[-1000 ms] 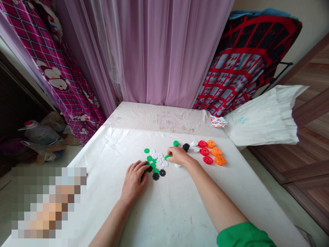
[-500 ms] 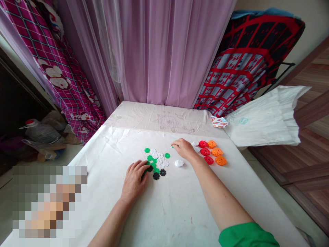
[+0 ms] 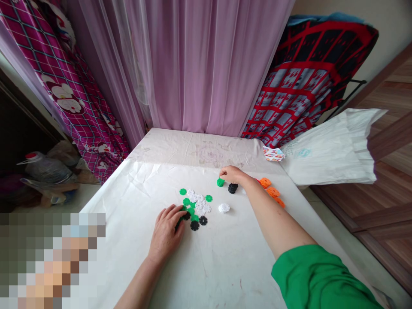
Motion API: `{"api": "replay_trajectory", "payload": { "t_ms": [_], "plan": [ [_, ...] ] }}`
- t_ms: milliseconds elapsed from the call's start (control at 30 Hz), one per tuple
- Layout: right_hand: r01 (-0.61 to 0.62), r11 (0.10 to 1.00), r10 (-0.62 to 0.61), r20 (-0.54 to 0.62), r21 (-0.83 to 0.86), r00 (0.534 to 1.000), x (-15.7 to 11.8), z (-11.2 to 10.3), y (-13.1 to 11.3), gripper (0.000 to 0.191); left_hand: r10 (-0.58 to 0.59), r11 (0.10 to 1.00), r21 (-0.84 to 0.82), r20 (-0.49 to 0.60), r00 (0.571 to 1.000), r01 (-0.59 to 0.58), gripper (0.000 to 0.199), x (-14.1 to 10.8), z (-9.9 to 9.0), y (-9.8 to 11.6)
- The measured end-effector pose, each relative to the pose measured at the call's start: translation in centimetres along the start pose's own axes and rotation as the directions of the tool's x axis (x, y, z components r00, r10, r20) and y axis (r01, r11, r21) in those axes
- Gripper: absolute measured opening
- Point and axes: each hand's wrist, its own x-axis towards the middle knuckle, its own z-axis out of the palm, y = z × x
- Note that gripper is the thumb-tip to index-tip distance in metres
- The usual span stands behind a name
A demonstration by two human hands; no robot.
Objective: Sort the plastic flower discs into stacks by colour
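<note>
My left hand rests on the table with its fingers stretched over the near left edge of a loose spread of flower-shaped discs. Among these are green discs, white discs and black discs; some are hidden under the fingers. My right hand is closed in a pinch at the top of a small green stack; what is between its fingertips is hidden. Just below that hand stands a black stack. A white stack stands between the loose discs and my right forearm.
Orange stacks show beyond my right forearm, which covers part of that group. A patterned paper box and a white bag are at the table's right edge. Purple curtains hang behind the white-covered table.
My right hand has moved slightly up and to the right, uncovering the green and black stacks. My forearm now covers the red stacks almost entirely. The left hand stays over the discs.
</note>
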Motion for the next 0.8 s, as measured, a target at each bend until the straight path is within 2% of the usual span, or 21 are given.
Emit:
{"api": "replay_trajectory", "payload": {
  "t_ms": [167, 333, 600, 800],
  "plan": [
    [-0.007, 0.999, 0.011, 0.078, -0.053, 0.997, 0.8, 0.2, 0.2, 0.021, 0.001, 1.000, 0.010, 0.003, 1.000, -0.001, 0.029, -0.1, 0.1, -0.1],
    [-0.016, 0.993, 0.024, 0.064, -0.121, 0.998, 1.0, 0.3, 0.2, 0.035, 0.003, 1.000, 0.007, 0.001, 1.000, -0.003, 0.029, -0.1, 0.1, -0.1],
    [0.111, 0.954, -0.096, 0.066, -0.279, 0.993, -1.1, 0.6, -1.2, 0.056, 0.008, 1.000, 0.013, -0.002, 1.000, -0.008, 0.029, 0.0, 0.0, -0.1],
    [0.108, 0.923, -0.079, 0.093, -0.369, 0.993, -1.7, 1.0, -2.3, 0.038, 0.003, 1.000, 0.003, -0.001, 1.000, -0.003, 0.028, 0.0, 0.0, -0.1]
  ]
}}
